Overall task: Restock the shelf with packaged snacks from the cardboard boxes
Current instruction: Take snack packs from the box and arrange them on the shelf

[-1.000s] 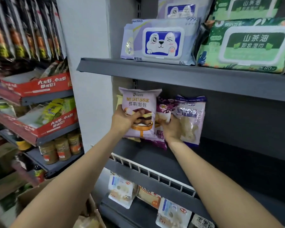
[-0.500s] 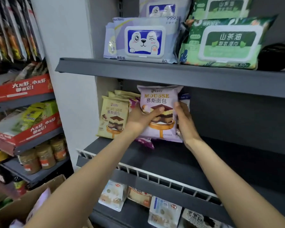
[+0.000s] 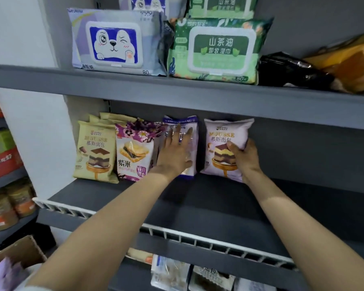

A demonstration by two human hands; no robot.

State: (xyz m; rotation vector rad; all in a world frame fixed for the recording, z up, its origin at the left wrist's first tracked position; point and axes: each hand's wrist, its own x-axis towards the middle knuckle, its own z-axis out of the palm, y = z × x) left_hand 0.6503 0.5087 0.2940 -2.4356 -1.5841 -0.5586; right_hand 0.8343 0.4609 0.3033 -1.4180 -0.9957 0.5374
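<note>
Right hand (image 3: pixel 245 159) curled round lower right edge of pink mousse pack (image 3: pixel 225 148), upright on shelf (image 3: pixel 198 206), long axis vertical, label facing out. Left hand (image 3: pixel 174 156) flat, fingers straight, pressing purple-white pack (image 3: pixel 192 131) upright beside it. Packs likely light, puffy, crushable, slippery film; hold by sides.

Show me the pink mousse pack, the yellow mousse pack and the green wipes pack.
pink mousse pack (image 3: pixel 226 131): head view, upper front.
yellow mousse pack (image 3: pixel 96 150): head view, front.
green wipes pack (image 3: pixel 215 51): head view, lid.
</note>
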